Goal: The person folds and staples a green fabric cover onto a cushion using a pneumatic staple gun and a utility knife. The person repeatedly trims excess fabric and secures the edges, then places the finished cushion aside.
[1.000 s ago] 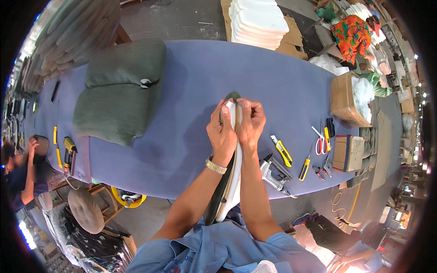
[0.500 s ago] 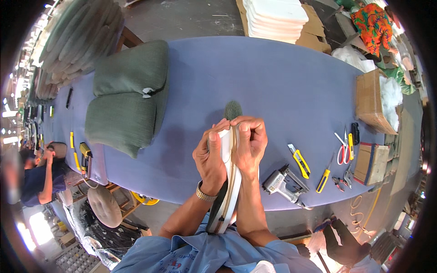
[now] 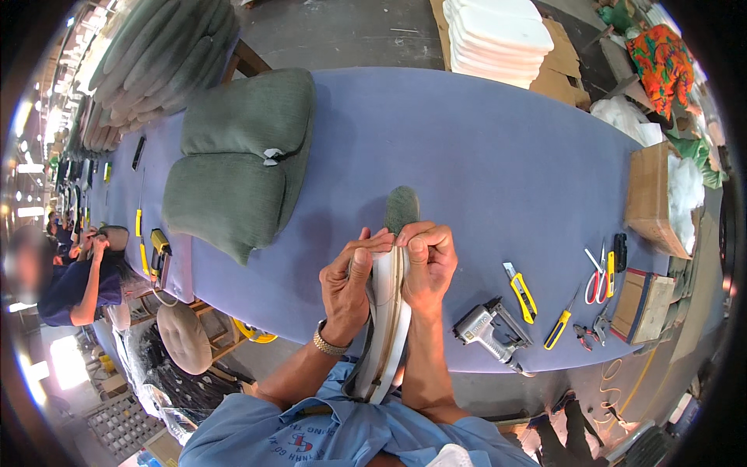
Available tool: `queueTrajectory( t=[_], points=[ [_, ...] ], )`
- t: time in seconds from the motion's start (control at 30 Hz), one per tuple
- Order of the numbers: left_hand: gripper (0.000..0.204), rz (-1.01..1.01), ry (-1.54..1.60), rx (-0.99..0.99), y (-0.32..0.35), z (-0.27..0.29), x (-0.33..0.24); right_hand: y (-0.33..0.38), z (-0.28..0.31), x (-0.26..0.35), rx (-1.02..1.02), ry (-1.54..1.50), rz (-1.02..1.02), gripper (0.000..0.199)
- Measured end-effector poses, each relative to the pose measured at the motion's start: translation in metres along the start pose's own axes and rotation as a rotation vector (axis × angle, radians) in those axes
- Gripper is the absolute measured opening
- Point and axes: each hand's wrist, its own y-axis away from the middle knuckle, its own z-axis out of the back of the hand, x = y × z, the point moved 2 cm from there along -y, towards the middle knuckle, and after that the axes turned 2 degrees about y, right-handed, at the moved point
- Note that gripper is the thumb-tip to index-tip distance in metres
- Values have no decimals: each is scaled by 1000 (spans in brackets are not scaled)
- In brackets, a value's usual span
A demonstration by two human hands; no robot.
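A green-grey fabric cushion cover is held on edge between my hands, its length running from the table toward my chest. Along its upturned edge run a white strip and a narrow brownish band that looks like a zipper. My left hand, with a metal watch on the wrist, pinches the left side near the far end. Directly opposite, my right hand grips the right side, thumb on top and fingers curled. The fingertips of both hands nearly meet. What fills the cover is hidden.
Two green cushions lie left on the blue table. At right are a staple gun, yellow cutter, screwdriver, scissors, pliers and a carton of white stuffing. A co-worker sits far left.
The whole view has shifted, so the table appears farther right and slightly lower. My left hand has moved a little away from the right, and the white strip shows wider between them.
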Motion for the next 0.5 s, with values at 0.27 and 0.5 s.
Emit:
queueTrajectory(
  t=[0.27, 0.5],
  points=[
    [44, 119, 299, 335, -94, -1, 36, -14, 23, -1, -44, 73, -27, 14],
    [41, 10, 19, 408, -94, -44, 59, -16, 32, -15, -102, 32, -90, 13]
  ],
)
